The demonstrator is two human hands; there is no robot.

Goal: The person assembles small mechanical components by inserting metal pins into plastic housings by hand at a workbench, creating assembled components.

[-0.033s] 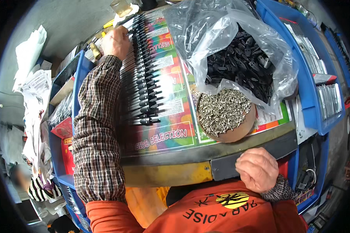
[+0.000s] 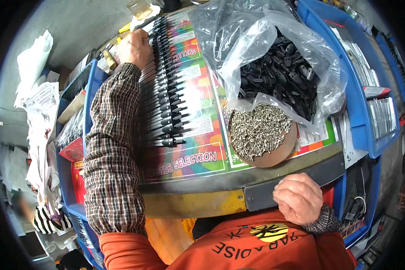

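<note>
I locate the row of black rods [image 2: 167, 96], long axes crosswise, just right of the nearer left hand's [image 2: 134, 48] curled fingers, whose pinch I cannot tell, the right hand [image 2: 298, 199] well apart, fingers folded together.

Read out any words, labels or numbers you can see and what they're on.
I don't copy wording out, but print stands on:
Colourful table sheet: large lettering readable, small blocks not.
Orange-red top: dark lettering, readable, upside down.
White papers, left: too small to read.
Red panel, left: too blurred.
</note>
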